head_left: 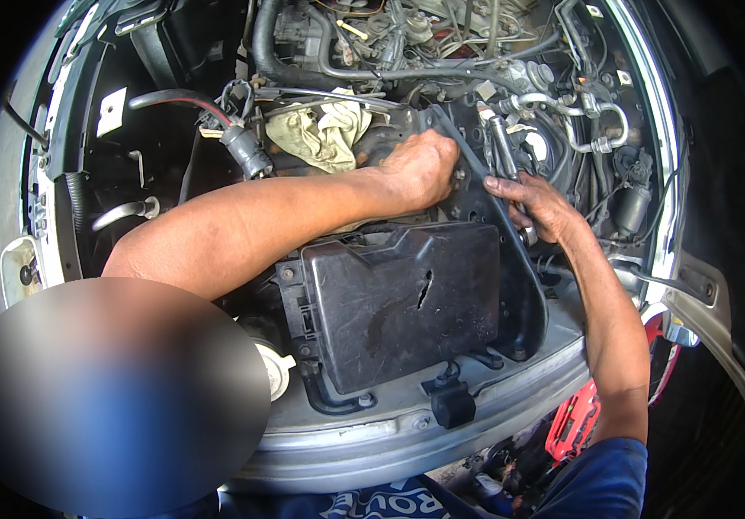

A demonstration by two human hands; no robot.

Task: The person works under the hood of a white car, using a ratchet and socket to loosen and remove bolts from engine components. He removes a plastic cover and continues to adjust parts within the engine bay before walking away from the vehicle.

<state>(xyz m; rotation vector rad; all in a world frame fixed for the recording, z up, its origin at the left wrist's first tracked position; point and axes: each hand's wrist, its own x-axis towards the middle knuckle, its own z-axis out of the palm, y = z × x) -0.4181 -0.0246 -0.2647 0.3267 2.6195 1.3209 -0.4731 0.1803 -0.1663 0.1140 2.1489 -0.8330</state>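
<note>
My left hand (pixel 420 170) is closed against a black upright panel (pixel 521 290) in the engine bay, next to a bolt head (pixel 459 176). Its fingertips are turned away, so whatever they pinch is hidden. On the other side of that panel, my right hand (pixel 535 204) is wrapped round a chrome tool that looks like a ratchet wrench (pixel 504 154). The shaft points away from me, and a round end shows below the palm. A cracked black plastic tray or cover (pixel 390 320) lies just in front of both hands.
A pale yellow-green rag (pixel 325 134) lies beyond my left forearm. A thick cable with a connector (pixel 245 149) hangs left of it. Metal pipes (pixel 576 112) and hoses crowd the far right. The front crossmember (pixel 372 441) runs along the near edge. Something red (pixel 573 419) sits below, right.
</note>
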